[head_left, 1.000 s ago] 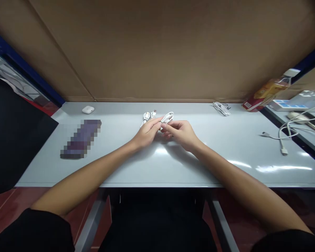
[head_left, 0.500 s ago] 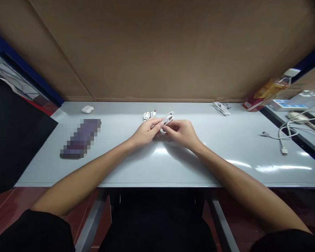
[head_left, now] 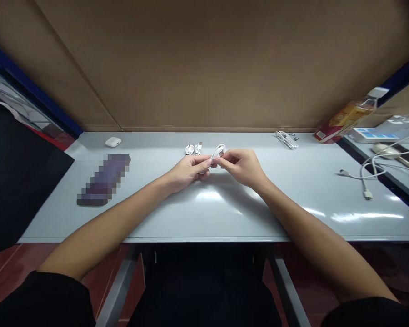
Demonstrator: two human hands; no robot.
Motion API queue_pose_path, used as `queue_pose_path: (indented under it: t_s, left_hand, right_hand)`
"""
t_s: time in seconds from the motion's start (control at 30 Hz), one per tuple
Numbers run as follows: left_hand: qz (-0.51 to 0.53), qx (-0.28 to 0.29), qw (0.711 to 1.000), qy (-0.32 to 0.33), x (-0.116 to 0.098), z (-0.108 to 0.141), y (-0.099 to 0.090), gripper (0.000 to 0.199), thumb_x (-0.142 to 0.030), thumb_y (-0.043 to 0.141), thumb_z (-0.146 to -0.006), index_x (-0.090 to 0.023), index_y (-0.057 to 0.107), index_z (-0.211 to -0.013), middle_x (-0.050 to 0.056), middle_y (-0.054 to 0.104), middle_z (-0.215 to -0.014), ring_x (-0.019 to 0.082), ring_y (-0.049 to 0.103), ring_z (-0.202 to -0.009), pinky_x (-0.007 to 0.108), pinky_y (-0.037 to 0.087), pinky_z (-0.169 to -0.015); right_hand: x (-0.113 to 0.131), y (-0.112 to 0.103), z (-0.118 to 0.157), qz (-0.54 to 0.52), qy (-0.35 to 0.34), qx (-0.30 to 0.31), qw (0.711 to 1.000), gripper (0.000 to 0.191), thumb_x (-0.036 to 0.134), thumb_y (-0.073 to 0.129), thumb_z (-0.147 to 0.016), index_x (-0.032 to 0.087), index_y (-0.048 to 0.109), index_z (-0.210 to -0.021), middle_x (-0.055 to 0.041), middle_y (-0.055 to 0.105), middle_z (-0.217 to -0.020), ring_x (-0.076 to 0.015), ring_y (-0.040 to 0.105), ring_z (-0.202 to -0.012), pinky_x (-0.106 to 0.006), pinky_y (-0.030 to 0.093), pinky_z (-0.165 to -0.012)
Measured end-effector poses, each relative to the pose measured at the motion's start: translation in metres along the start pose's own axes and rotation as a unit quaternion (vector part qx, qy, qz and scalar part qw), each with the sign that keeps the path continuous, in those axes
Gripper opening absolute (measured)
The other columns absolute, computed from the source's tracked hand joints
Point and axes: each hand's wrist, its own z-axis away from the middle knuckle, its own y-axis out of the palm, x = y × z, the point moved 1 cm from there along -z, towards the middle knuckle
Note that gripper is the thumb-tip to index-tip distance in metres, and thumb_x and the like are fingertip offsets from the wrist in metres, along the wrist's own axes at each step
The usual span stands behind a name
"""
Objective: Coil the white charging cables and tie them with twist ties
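A white cable (head_left: 219,150), gathered into a small loop, is held above the middle of the table. My left hand (head_left: 188,172) is closed on its lower part, thumb on top and fingers curled beneath. My right hand (head_left: 241,165) pinches the cable from the right side, its thumb and forefinger meeting near the left thumb. Part of the bundle is hidden by the fingers. Just beyond my left hand lie a coiled white cable (head_left: 189,149) and a white USB plug (head_left: 198,146).
At the back left sits a white earbud case (head_left: 113,142), with a blurred-out phone-shaped object (head_left: 105,179) nearer me. Another bundled white cable (head_left: 286,140) lies at the back right beside a drink bottle (head_left: 349,118). Loose cables (head_left: 368,179) trail over the right edge. A cardboard panel (head_left: 204,68) closes the back.
My right hand has shifted slightly up and to the right, its fingers now further over the cable loop. My left hand stays nearly in place, still gripping the bundle.
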Motion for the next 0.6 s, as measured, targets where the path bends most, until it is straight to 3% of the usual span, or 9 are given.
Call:
queue_pose_path:
  t_s: [0.23, 0.37, 0.6]
  left_hand:
    - [0.061, -0.007, 0.998, -0.004, 0.001, -0.001, 0.003, 0.036, -0.049, 0.082, -0.085, -0.018, 0.078, -0.104, 0.004, 0.061, -0.102, 0.008, 0.052, -0.074, 0.022, 0.042, -0.066]
    - [0.068, -0.030, 0.997, 0.021, 0.002, -0.002, 0.002, 0.033, -0.046, 0.081, -0.087, -0.018, 0.077, -0.104, 0.003, 0.062, -0.100, 0.008, 0.053, -0.075, 0.021, 0.041, -0.067]
    - [0.082, -0.034, 0.996, 0.029, 0.002, -0.003, 0.002, 0.032, -0.046, 0.080, -0.088, -0.019, 0.077, -0.105, 0.003, 0.064, -0.095, 0.010, 0.055, -0.076, 0.023, 0.043, -0.071]
  right_hand:
    - [-0.001, 0.003, -0.001, -0.057, 0.024, 0.004, 0.998, 0.039, 0.053, 0.071, -0.089, 0.017, 0.074, -0.074, -0.0042, 0.071, -0.071, -0.0147, 0.056, -0.063, -0.029, 0.041, -0.059]
    - [0.003, 0.005, 0.000, -0.092, 0.032, 0.017, 0.995, 0.029, 0.044, 0.067, -0.091, 0.018, 0.074, -0.080, -0.0041, 0.073, -0.077, -0.0151, 0.059, -0.066, -0.029, 0.047, -0.062]
    - [0.007, 0.013, 0.007, 0.012, -0.066, -0.036, 0.997, 0.012, 0.029, 0.068, -0.089, 0.022, 0.078, -0.092, -0.0028, 0.074, -0.081, -0.0150, 0.059, -0.066, -0.030, 0.046, -0.063]
